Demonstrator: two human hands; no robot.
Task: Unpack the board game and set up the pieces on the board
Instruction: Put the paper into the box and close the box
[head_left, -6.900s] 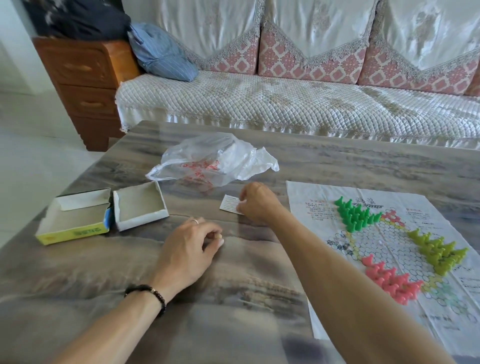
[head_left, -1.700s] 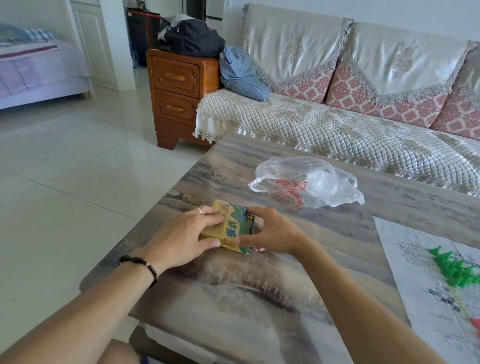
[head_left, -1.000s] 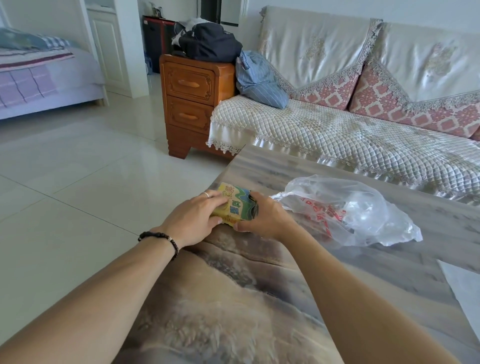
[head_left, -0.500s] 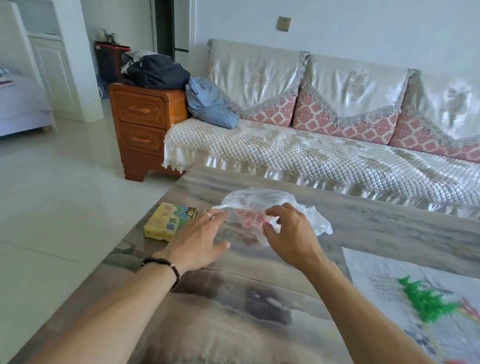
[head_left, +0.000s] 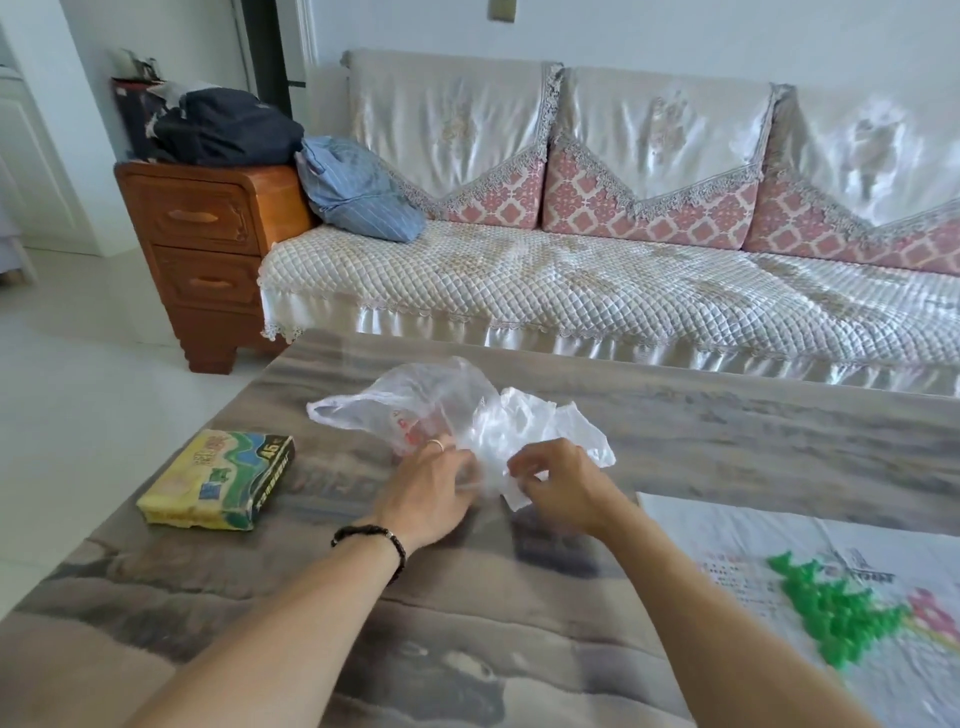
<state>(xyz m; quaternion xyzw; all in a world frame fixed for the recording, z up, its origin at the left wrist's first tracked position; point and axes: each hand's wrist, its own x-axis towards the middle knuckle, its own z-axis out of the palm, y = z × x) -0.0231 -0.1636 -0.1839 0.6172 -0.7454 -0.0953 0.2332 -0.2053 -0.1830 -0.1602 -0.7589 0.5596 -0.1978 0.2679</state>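
Bag: the clear plastic bag (head_left: 457, 410) lies crumpled on the table (head_left: 701, 431), its near edge gathered between both hands, the rest spreading away toward the sofa (head_left: 571, 275).
Box: the closed box (head_left: 218, 478) lies flat near the table's left edge, left of the left hand and apart from it.
Board: the paper board (head_left: 727, 540) lies at the right, near the right forearm; green pieces (head_left: 831, 613) stand clustered on it, blurred.
Edges: the table's left edge runs just past the box, with floor (head_left: 78, 389) beyond; the far edge faces the sofa.
Open room: bare tabletop between box and bag, beyond the bag to the far edge, and in front between the 2 forearms.
Left hand: left hand (head_left: 426, 493) palm down, fingers curled onto the bag's near edge and gripping it; a ring shows on 1 finger, a bead bracelet (head_left: 371, 535) on the wrist.
Right hand: right hand (head_left: 561, 483) fingers bent together, pinching the bag's film.
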